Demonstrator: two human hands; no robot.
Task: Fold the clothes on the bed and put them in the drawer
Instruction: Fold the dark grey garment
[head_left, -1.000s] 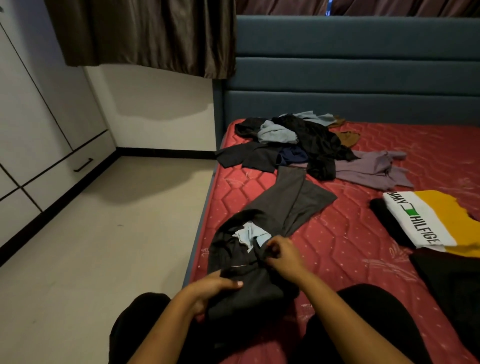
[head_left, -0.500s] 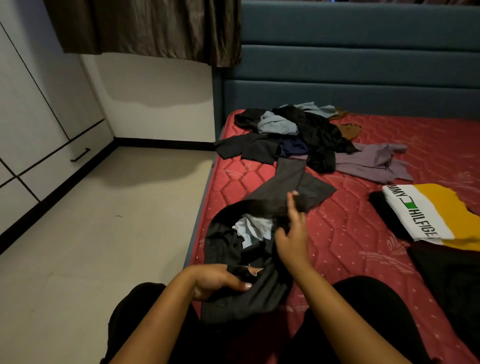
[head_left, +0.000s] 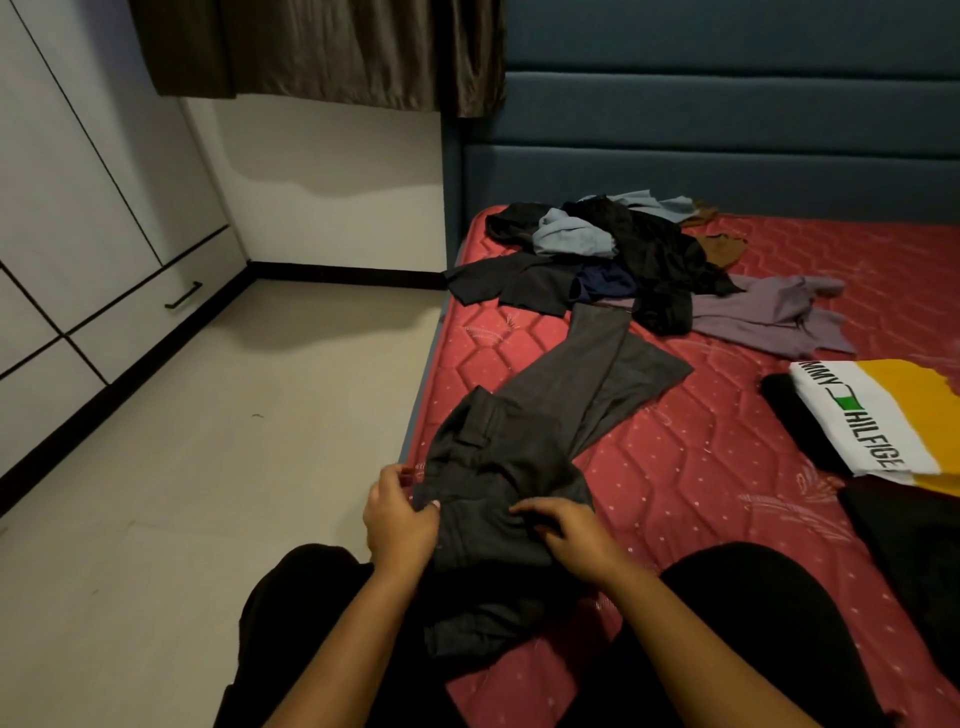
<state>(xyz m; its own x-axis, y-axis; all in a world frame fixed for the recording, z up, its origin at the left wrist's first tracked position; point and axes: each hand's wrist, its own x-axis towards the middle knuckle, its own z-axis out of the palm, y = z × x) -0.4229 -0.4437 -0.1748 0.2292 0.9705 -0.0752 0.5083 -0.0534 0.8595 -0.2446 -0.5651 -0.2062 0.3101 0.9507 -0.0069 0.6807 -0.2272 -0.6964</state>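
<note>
Since half a second ago: right hand (head_left: 571, 538) is down from its raised, straight-fingered pose onto the waist of the grey trousers (head_left: 524, 447); the pale blue pocket lining no longer shows. Nearest: trouser waist lies bunched across the lap at the mattress (head_left: 727, 519) edge. Left hand (head_left: 400, 519) pinches the waist's left edge, cloth caught between thumb and curled fingers. Right hand sits on top of the waist, fingers bent, tips nipping a fold of the fabric. Cloth lies under and between both sets of fingers. Trouser legs run away from the hands, flat on the mattress, toward the pile of clothes (head_left: 597, 249) at the head end. Right of that, a purple garment (head_left: 769, 317); nearer on the right, a folded white-and-yellow shirt (head_left: 883, 415). Far left, across the floor: closed drawer (head_left: 156, 306) with black handle. Behind the bed: blue headboard (head_left: 727, 156), brown curtain (head_left: 311, 52).
</note>
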